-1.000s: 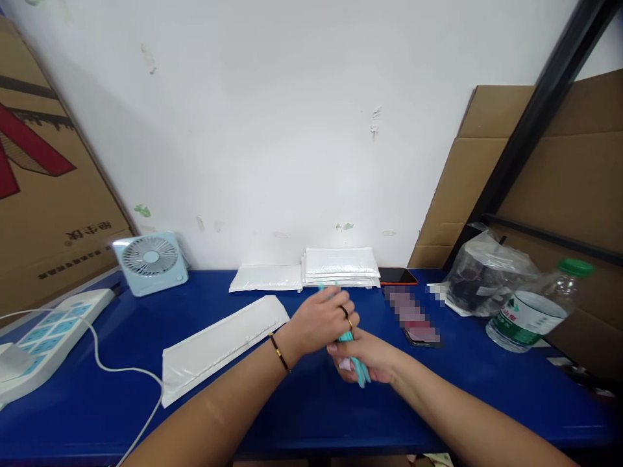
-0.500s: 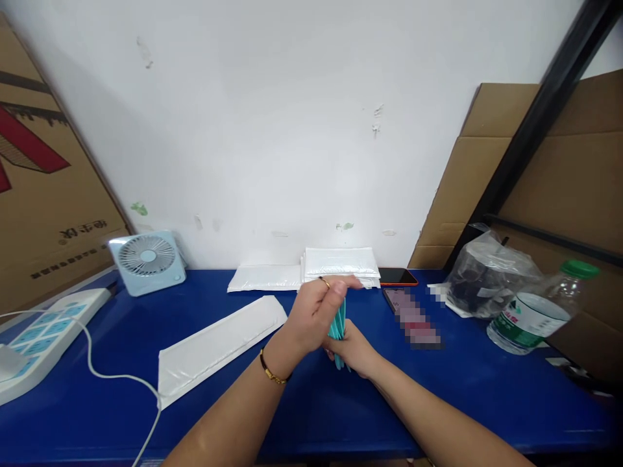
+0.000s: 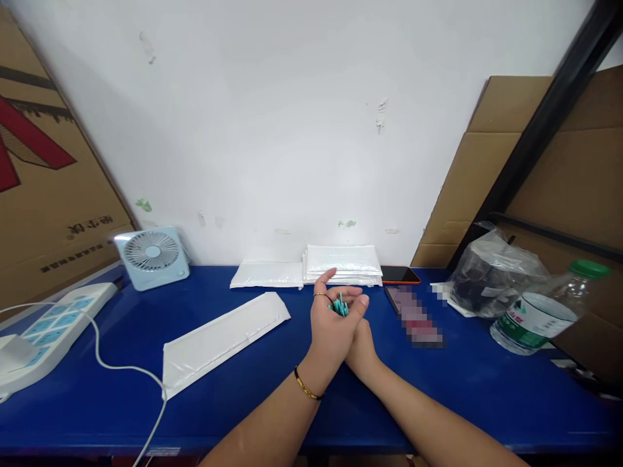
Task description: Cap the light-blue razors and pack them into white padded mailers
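My left hand (image 3: 335, 324) curls around the upper part of a bundle of thin turquoise strips (image 3: 341, 306). Several narrow tips stick up between its thumb and fingers; the index finger is raised. Just behind and below it is my right hand (image 3: 363, 347), pressed close against the left one, its fingers mostly hidden. The lower part of the bundle is covered by both hands, so its exact kind does not show. Behind the hands is a stack of white padded packets (image 3: 343, 261), and a long white packet (image 3: 226, 340) lies to their left.
On the blue table (image 3: 272, 395) stand a pale blue fan (image 3: 152, 256) and a power strip (image 3: 58, 331) with a white cable. To the right lie two phones (image 3: 402, 275), a bagged dark object (image 3: 487, 275) and a water bottle (image 3: 535, 318). Cardboard leans at both sides.
My left hand has turned and now wraps the turquoise bundle's top, with its fingers curled rather than stretched flat. The bundle's long sides are now hidden. The view has shifted slightly.
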### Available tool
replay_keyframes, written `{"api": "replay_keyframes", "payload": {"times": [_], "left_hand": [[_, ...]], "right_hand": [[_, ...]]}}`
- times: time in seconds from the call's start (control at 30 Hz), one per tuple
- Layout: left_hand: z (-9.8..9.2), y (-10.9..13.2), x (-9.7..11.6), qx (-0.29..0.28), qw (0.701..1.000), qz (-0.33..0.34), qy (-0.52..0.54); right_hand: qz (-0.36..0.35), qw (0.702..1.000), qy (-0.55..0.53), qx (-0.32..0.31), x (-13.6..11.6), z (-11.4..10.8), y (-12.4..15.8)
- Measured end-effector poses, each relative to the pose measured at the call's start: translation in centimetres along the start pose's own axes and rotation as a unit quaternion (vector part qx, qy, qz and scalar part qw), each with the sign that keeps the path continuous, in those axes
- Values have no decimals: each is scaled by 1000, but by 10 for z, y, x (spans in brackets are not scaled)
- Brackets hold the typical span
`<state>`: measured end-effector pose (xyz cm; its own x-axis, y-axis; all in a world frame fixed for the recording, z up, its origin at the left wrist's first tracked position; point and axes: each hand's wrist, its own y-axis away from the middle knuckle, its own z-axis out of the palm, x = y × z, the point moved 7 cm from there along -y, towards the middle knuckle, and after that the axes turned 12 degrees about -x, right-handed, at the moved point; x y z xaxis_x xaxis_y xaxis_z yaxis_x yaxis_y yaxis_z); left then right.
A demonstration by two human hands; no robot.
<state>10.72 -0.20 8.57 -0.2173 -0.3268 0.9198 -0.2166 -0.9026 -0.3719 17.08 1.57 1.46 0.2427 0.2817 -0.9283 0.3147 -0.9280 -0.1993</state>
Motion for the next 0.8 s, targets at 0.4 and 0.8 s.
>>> {"api": "replay_keyframes", "payload": {"times": [0.4,0.8], "left_hand": [[-43,-10,3,133,964,63,220],[9,8,-4,-231,945,-59,224]], "right_hand": [[94,906,-412,5,11,-4,-4],[102,827,-264,-486,-28,37,27]]}}
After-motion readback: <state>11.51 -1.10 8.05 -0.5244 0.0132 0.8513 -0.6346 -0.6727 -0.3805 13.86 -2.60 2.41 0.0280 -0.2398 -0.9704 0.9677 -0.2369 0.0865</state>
